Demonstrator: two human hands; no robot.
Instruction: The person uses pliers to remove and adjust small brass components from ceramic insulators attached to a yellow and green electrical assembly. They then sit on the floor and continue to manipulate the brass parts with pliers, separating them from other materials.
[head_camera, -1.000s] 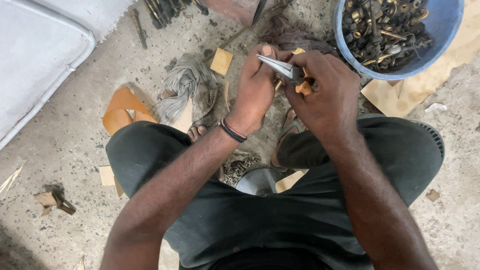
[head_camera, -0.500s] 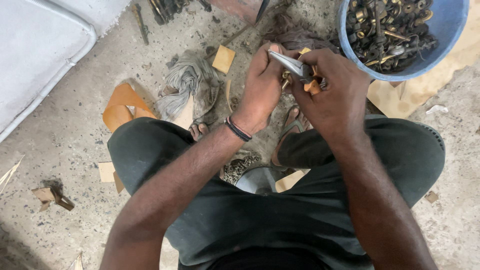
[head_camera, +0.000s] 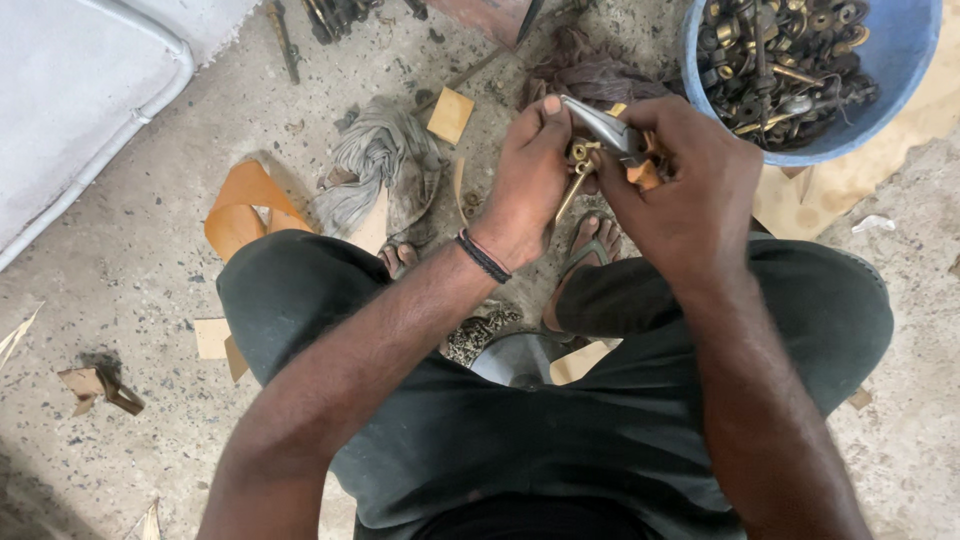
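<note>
1. Brass, a small yellow fitting with a thin stem (head_camera: 578, 165), sits between the two hands, above the sandalled feet and just beside the blue tub; it is in hand, not laid down, so the work on it looks unfinished.
2. Grey metal pliers (head_camera: 605, 128) with an orange handle cross the fitting; whether their nose has bitten on it I cannot tell.
3. Right hand (head_camera: 690, 190): its grip is wrapped tight round the pliers' handles.
4. Left hand (head_camera: 528, 180): a narrow grip, fingertips pinching the brass fitting from the side, thumb up by the pliers' tip.
5. Round blue plastic tub (head_camera: 905, 80), heaped with dark and brass metal parts, suggests many pieces of this kind lie at hand.
6. Grey crumpled rag (head_camera: 375, 160), tan cardboard scraps (head_camera: 450, 115) and a curled orange strip (head_camera: 240, 205) lie about on the concrete floor (head_camera: 130, 290).
</note>
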